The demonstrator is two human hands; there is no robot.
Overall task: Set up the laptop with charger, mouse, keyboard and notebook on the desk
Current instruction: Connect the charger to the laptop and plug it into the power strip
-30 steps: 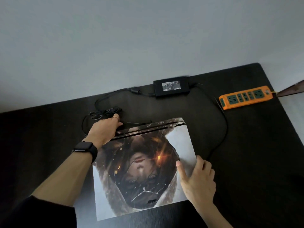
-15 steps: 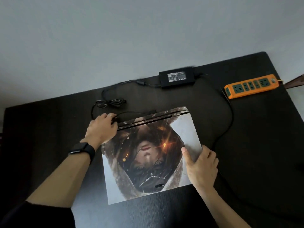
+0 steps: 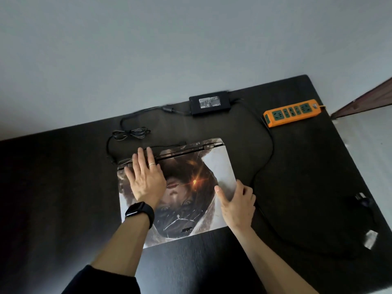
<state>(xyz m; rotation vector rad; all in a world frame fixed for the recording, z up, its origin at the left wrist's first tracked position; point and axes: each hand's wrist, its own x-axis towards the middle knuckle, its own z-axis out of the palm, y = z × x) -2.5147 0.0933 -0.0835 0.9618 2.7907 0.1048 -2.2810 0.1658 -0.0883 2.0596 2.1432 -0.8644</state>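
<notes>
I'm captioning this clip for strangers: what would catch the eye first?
The closed laptop with its printed lid art, mid-desk, under the flat left hand and the right hand at its right edge. Next, the orange power strip at the far right, beside the black charger brick.

Charger plug [image 3: 370, 238] blurred; hands [image 3: 146, 179] hide laptop [image 3: 210, 172] lid.
</notes>
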